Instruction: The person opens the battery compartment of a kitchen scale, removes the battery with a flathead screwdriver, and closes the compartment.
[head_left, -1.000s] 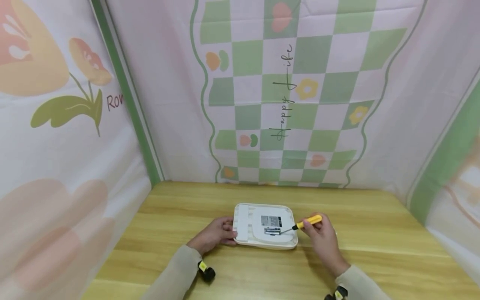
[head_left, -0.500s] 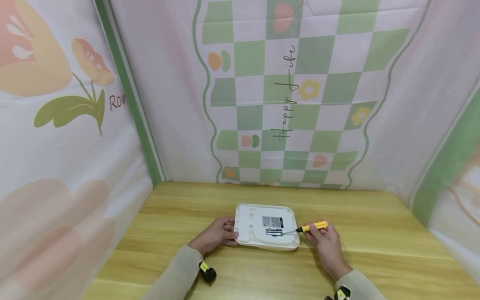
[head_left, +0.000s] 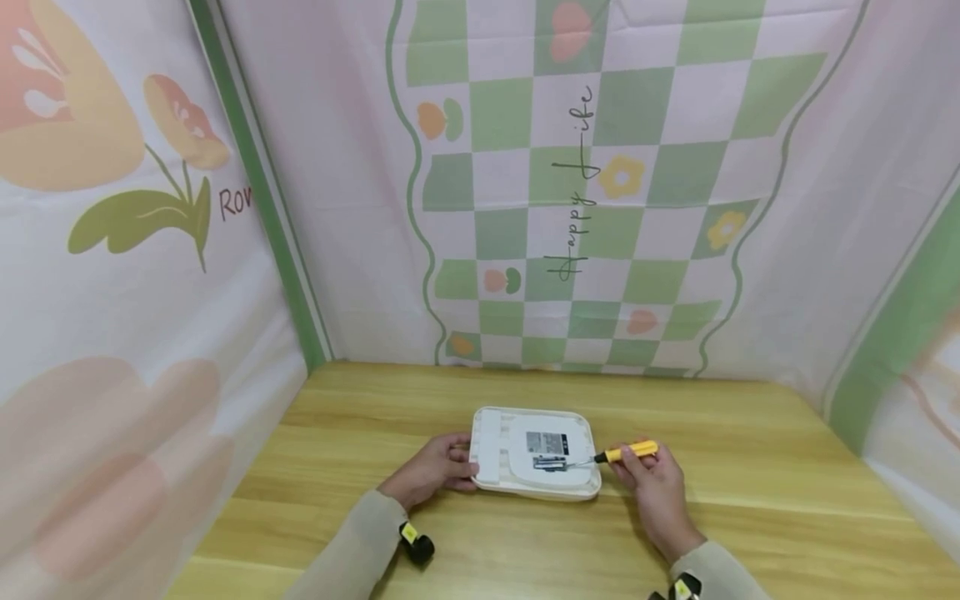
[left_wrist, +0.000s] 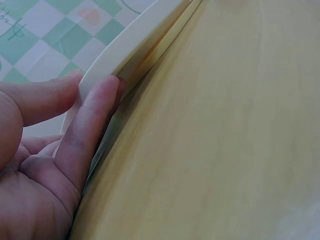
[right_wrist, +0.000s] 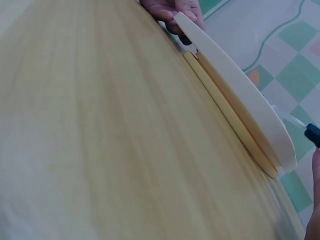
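Note:
A white flat device (head_left: 491, 446) with rounded corners lies on the table, showing a printed label (head_left: 546, 442) and a small slot with shiny metallic contents (head_left: 550, 464). My left hand (head_left: 429, 472) pinches its left edge, the thumb above and a finger (left_wrist: 82, 132) against the side and underside. In my right hand (head_left: 658, 493) I grip a screwdriver (head_left: 632, 451) by its yellow handle. Its metal shaft points left into the slot; the tip is too small to make out. From the right wrist view, the device's white rim (right_wrist: 245, 90) stands slightly above a thinner base plate (right_wrist: 225, 110).
The wood-grain table (head_left: 352, 417) carries the device and both forearms. A green checkered curtain (head_left: 555, 208) hangs behind the table's far edge, and a flower-printed one (head_left: 150, 333) hangs at the left. Small black cameras (head_left: 417, 546) sit on the wrists.
My right hand has shifted right and slightly down, with the screwdriver now lying flatter and its tip still at the slot. My left hand keeps its hold on the device's edge.

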